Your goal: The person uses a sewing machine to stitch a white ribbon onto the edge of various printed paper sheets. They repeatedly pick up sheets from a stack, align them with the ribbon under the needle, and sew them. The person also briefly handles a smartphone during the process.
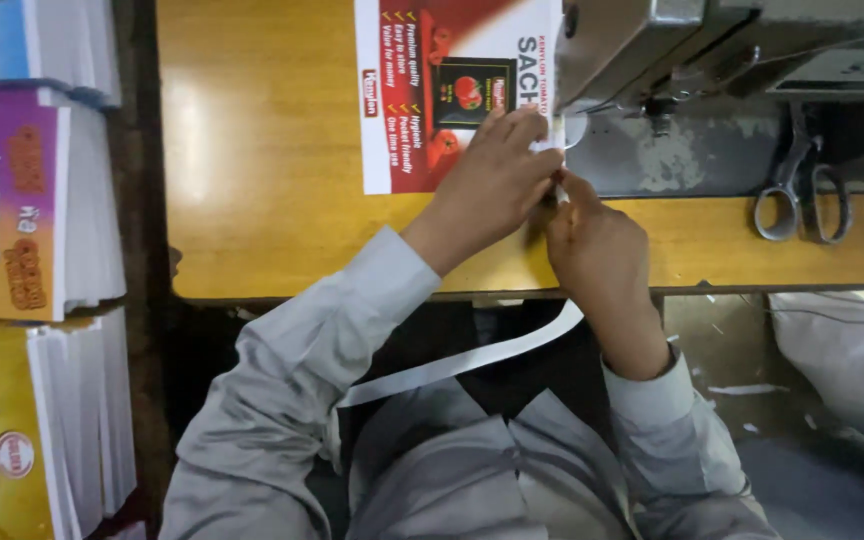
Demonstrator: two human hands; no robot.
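Wooden surface (262, 200) is carrying a red-and-white printed sheet (422, 90) beside a grey sewing machine (652, 60), with scissors (802, 195) lying to the right. Both hands are meeting at the sheet's edge: left hand (497, 180) and right hand (592, 245) are pinching a white tape (472, 360), fingers clamped together on it.

Red-and-white printed sheet (432, 90) on table, colourful printed stacks (32, 200) at left
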